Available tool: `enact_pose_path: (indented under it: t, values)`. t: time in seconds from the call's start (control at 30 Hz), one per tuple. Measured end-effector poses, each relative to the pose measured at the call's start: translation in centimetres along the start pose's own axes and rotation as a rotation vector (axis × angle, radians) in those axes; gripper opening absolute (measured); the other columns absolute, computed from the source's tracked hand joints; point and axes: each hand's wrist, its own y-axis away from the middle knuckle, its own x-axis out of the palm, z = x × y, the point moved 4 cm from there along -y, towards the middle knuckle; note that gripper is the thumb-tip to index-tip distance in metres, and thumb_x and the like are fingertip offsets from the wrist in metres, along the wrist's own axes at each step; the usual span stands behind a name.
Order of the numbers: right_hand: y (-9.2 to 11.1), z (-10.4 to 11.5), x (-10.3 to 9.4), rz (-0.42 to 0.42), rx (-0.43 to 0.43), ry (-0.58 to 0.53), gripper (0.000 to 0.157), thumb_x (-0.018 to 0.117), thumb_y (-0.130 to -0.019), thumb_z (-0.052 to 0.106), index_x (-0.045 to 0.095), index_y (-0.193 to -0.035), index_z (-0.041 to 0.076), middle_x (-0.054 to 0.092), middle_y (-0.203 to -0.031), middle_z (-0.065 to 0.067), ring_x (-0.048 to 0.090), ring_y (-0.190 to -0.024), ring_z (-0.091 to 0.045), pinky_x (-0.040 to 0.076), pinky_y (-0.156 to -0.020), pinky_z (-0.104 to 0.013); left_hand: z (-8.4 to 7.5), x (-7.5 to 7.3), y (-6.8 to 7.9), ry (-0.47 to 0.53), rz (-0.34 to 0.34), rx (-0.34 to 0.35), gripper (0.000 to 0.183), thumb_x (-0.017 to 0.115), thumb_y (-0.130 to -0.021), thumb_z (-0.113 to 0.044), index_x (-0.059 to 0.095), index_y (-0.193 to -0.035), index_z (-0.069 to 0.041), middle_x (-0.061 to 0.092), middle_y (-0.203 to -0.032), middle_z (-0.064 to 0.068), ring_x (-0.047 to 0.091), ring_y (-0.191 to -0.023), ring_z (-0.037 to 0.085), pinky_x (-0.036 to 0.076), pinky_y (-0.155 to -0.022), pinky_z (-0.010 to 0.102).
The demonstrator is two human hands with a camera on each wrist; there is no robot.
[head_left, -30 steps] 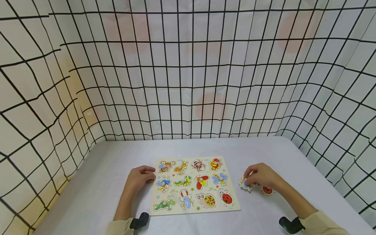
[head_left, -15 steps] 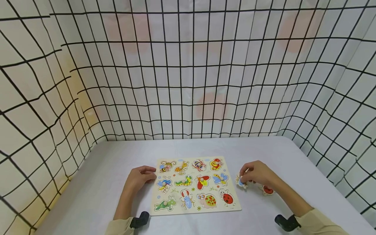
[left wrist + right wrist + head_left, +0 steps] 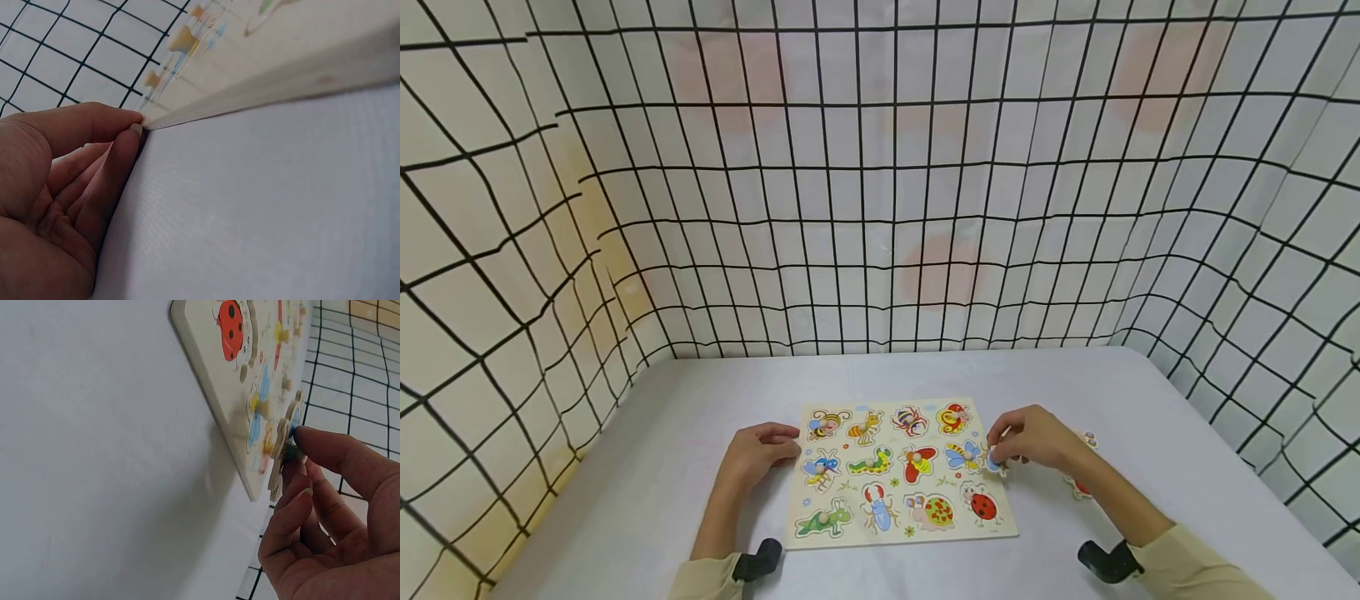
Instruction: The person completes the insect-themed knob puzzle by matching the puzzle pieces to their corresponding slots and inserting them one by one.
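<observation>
A pale wooden peg puzzle board (image 3: 891,482) with colourful insects lies flat on the table. At its left edge, my left hand (image 3: 752,454) touches the side with index finger and thumb; in the left wrist view those fingertips (image 3: 132,122) meet the board's edge. My right hand (image 3: 1037,437) pinches a blue insect-shaped puzzle piece (image 3: 289,440) between thumb and fingers. That piece is held tilted, just above the board's right edge, beside the blue-winged dragonfly piece (image 3: 964,456). Its printed face is partly hidden by the fingers.
A red puzzle piece (image 3: 1079,489) lies on the white table right of the board, partly behind the right forearm. Another small piece (image 3: 1089,437) shows past the right wrist. A black grid-lined white cloth (image 3: 891,208) surrounds the table on the back and sides.
My right hand has moved left with the blue puzzle piece, from the table to the board's right edge. Another piece behind it has come into view. The left hand stays put.
</observation>
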Motion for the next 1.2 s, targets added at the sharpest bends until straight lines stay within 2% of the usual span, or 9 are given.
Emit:
enact_pose_path:
  t: [0.53,0.8,0.97,1.2]
  values:
    - [-1.0,3.5,3.8,0.049,-0.104,0.016,0.014,0.082,-0.074,0.012,0.073,-0.085,0.011,0.066,-0.075,0.0,0.057,-0.069,-0.015,0.045,-0.061,-0.028,-0.2,0.0,0.2,-0.021,-0.007,0.0,0.026,0.078,-0.082,-0.014,0.076,-0.107,-0.008,0.075,-0.085,0.002,0.066,-0.072,0.015,0.051,-0.07,0.025]
    - [-1.5,4.7,5.8,0.062,-0.122,0.046,0.013,0.083,-0.073,0.011,0.074,-0.082,0.015,0.067,-0.072,0.002,0.059,-0.068,-0.015,0.048,-0.06,-0.028,-0.2,-0.1,0.2,-0.033,-0.015,0.003,0.026,0.078,-0.082,-0.015,0.077,-0.107,-0.009,0.075,-0.084,0.001,0.066,-0.072,0.016,0.048,-0.069,0.024]
    - [-1.7,5.5,6.9,0.094,-0.155,0.039,0.015,0.084,-0.071,0.009,0.074,-0.08,0.015,0.067,-0.071,0.002,0.058,-0.065,-0.014,0.046,-0.058,-0.027,-0.1,-0.1,0.1,-0.036,-0.013,0.005,0.026,0.078,-0.083,-0.016,0.077,-0.108,-0.009,0.075,-0.084,0.001,0.066,-0.073,0.016,0.048,-0.07,0.024]
    - [-1.9,6.6,8.2,0.093,-0.15,0.074,0.016,0.086,-0.07,0.01,0.074,-0.078,0.018,0.06,-0.069,0.003,0.054,-0.067,-0.013,0.042,-0.056,-0.025,0.0,0.0,0.0,-0.024,-0.013,0.007,0.026,0.078,-0.083,-0.014,0.076,-0.108,-0.008,0.075,-0.084,0.001,0.066,-0.073,0.016,0.051,-0.07,0.025]
